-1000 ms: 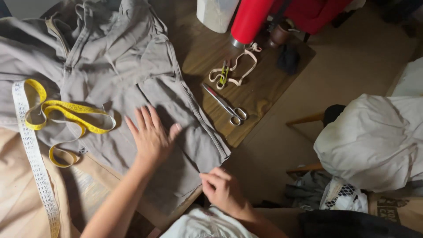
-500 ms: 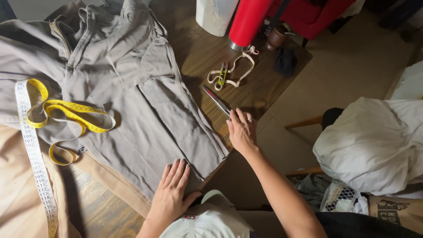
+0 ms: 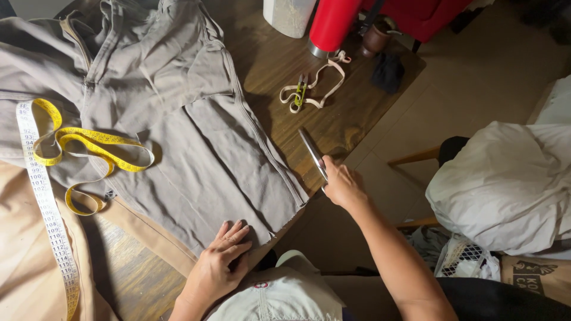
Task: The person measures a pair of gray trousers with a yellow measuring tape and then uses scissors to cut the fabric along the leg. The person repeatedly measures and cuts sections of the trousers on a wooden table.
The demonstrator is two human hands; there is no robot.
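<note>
While the left hand (image 3: 217,267) lies flat and open on the hem of the grey garment (image 3: 178,137) spread on the table (image 3: 333,113), the right hand (image 3: 342,185) grips the scissors (image 3: 313,154), rigid metal best held by the handles; the cloth looks soft and limp.

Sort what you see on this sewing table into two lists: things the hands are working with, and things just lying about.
In use:
left hand flat on the grey garment
right hand gripping the scissors

Lying about:
yellow tape measure
red bottle
beige strap
</note>
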